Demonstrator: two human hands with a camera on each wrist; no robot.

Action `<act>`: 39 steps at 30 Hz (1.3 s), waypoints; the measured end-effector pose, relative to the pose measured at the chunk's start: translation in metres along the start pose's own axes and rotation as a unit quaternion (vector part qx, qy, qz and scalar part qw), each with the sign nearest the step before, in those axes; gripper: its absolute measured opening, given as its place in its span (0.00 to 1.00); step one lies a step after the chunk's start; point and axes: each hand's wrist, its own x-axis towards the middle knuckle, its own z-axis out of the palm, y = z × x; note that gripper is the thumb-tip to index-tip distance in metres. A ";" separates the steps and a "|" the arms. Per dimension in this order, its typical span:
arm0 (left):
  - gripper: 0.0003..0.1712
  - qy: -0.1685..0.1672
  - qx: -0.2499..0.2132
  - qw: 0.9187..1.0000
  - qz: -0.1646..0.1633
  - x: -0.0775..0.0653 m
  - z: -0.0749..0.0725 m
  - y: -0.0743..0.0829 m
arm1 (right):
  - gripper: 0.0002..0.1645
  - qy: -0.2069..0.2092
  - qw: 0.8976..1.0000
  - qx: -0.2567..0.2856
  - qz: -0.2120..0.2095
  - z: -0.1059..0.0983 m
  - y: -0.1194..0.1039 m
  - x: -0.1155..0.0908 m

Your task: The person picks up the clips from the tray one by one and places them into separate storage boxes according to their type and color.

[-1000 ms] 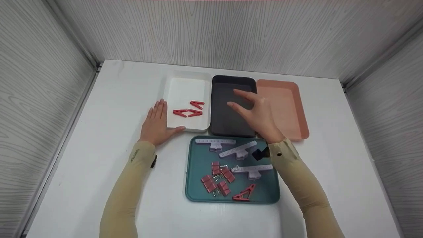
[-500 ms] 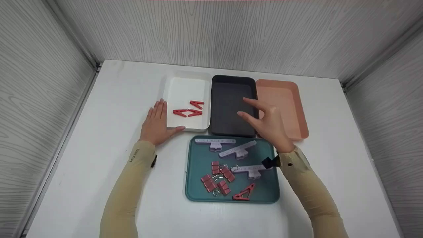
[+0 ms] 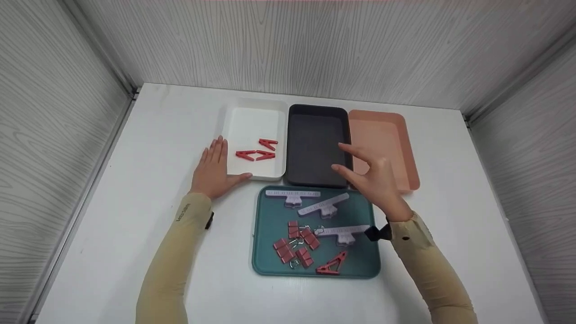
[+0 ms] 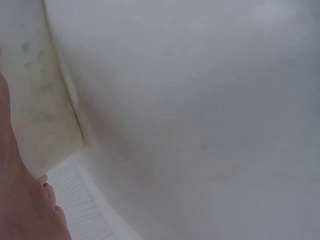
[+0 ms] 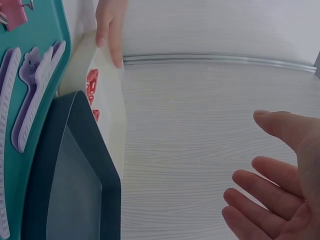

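Observation:
My left hand point(image 3: 211, 173) lies flat at the near left corner of the white tray point(image 3: 256, 171), fingers straight along its side and thumb at the front edge. Inside that tray are three red clothespin-like clips point(image 3: 266, 155). My right hand point(image 3: 375, 180) hovers over the dark grey tray and the pink tray, thumb and fingers spread with nothing between them. In the right wrist view its fingers point(image 5: 270, 200) are loosely extended. Below, a teal tray point(image 3: 270, 265) holds three lilac sealing clips point(image 3: 292, 194), several pink binder clips point(image 3: 284, 249) and one red clip point(image 3: 332, 263).
The dark grey tray point(image 3: 315, 144) stands between the white tray and the pink tray point(image 3: 378, 130), all side by side at the back of the white table point(image 3: 135, 180). Wood-grain panels point(image 3: 288, 45) close off the back and both sides.
My right hand has drawn back to the right and nearer, from over the dark grey tray toward the pink tray's front. My left hand and the clips have stayed put.

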 end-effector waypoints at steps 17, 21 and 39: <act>0.74 0.004 0.004 1.000 0.010 0.000 -0.001 -0.001 | 0.32 -0.018 1.000 0.010 0.004 -0.005 0.010 -0.021; 0.74 0.004 0.008 1.000 0.010 0.000 -0.001 0.000 | 0.33 -0.026 1.000 0.012 0.007 -0.007 0.011 -0.026; 0.74 0.008 0.005 1.000 0.008 0.000 0.000 -0.001 | 0.33 -0.092 0.992 0.039 0.077 -0.003 0.016 -0.058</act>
